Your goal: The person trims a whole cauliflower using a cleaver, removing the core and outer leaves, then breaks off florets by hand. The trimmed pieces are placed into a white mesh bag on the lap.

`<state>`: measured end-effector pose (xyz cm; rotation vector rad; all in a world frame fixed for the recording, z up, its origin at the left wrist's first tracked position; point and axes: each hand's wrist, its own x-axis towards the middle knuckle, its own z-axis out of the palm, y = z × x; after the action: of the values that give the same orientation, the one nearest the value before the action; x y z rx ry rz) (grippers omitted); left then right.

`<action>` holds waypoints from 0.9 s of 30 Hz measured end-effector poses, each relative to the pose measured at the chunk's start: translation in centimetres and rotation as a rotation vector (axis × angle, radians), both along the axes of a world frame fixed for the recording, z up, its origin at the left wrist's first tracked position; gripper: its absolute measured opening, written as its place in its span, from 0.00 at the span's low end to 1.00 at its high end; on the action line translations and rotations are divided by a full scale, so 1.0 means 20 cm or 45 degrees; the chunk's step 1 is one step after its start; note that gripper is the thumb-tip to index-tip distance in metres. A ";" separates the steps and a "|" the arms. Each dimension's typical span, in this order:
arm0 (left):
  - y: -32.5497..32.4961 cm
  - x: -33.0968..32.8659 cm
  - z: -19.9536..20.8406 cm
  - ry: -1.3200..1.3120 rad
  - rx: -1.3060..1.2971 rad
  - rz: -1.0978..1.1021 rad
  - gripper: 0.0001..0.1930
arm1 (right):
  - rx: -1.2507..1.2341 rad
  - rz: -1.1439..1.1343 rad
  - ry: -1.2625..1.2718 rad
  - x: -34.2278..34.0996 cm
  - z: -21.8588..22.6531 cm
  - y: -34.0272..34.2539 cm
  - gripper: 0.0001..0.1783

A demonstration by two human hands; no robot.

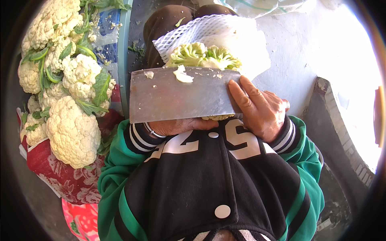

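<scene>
A wide steel cleaver lies nearly flat across the middle of the view, with pale scraps stuck to its blade. My right hand grips it at its right end, two fingers stretched along the flat of the blade; the handle is hidden. Beneath the blade's lower edge, my left hand is curled against a cauliflower, and most of its fingers are covered. Pale green cut florets show beyond the upper edge, resting against a white foam net over my lap.
Several whole cauliflowers with leaves are heaped at my left on red patterned cloth. A pale blue edge runs beside them. Crumbs dot the grey floor. A white sack lies at the far side; a dark curved ledge stands right.
</scene>
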<state>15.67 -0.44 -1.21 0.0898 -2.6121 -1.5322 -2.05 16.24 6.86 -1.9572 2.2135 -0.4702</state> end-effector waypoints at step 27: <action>-0.10 -0.12 0.12 0.171 -0.016 -0.195 0.22 | -0.139 -0.563 -0.271 -0.13 -0.10 -0.14 0.19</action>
<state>13.36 -2.47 1.24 -0.2123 -2.5740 -1.5093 -4.66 13.52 4.83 -1.3700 2.5144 -0.8272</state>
